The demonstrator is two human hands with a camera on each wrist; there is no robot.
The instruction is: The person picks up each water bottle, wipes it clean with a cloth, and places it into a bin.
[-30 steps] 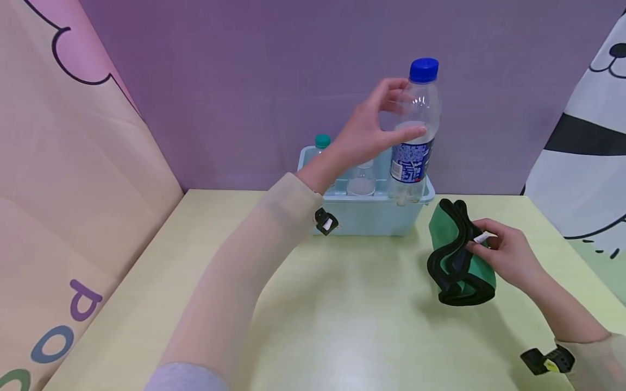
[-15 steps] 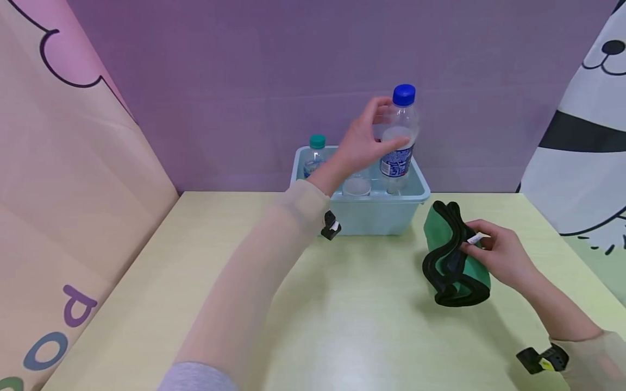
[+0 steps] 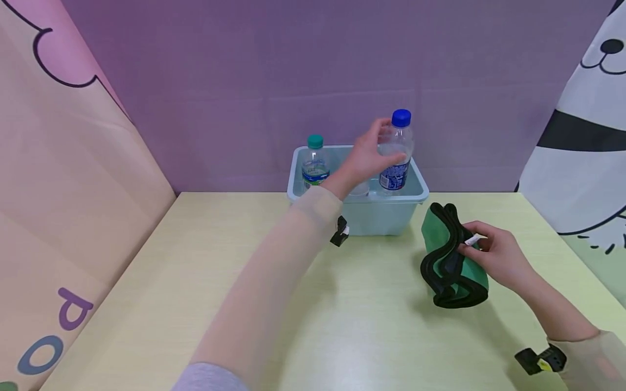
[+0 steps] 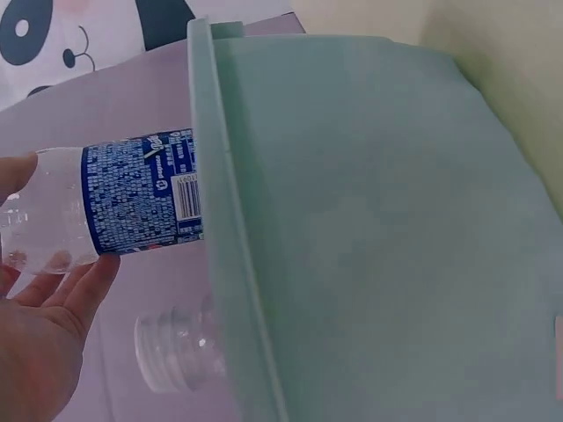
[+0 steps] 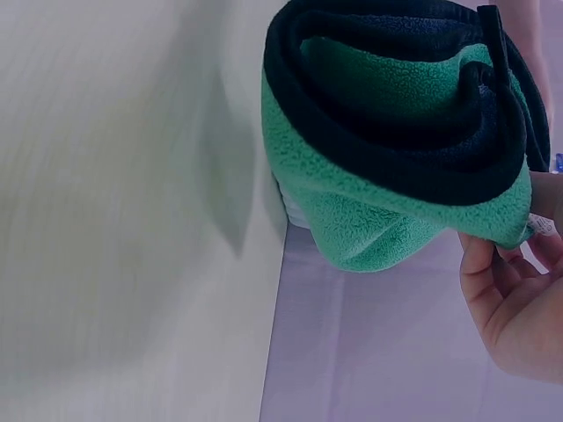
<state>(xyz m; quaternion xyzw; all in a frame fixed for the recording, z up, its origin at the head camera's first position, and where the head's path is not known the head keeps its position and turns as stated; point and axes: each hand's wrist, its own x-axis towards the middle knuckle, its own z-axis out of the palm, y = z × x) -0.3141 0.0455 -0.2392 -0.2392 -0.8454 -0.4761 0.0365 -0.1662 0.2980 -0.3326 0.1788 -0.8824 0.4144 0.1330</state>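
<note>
My left hand (image 3: 369,155) holds a clear plastic bottle (image 3: 395,175) with a blue cap and blue label, fingers and thumb round its upper body. The bottle's lower end is inside the light blue plastic bin (image 3: 376,217), hidden behind the rim in the left wrist view. My right hand (image 3: 499,255) pinches a folded green towel (image 3: 432,233) with dark edging and a small white tag, to the right of the bin. In the right wrist view the towel (image 5: 378,237) hangs in loose folds from the fingertips.
A green-capped bottle (image 3: 315,163) stands at the left inside the bin. Another clear bottle (image 4: 176,352) with an uncapped neck is in there too, partly behind my left wrist. The pale table (image 3: 220,244) meets a purple backdrop (image 3: 235,98) behind the bin.
My left hand has lowered the blue-capped bottle, from above the rim down into the bin. The right hand and towel keep their place; the head view has shifted slightly.
</note>
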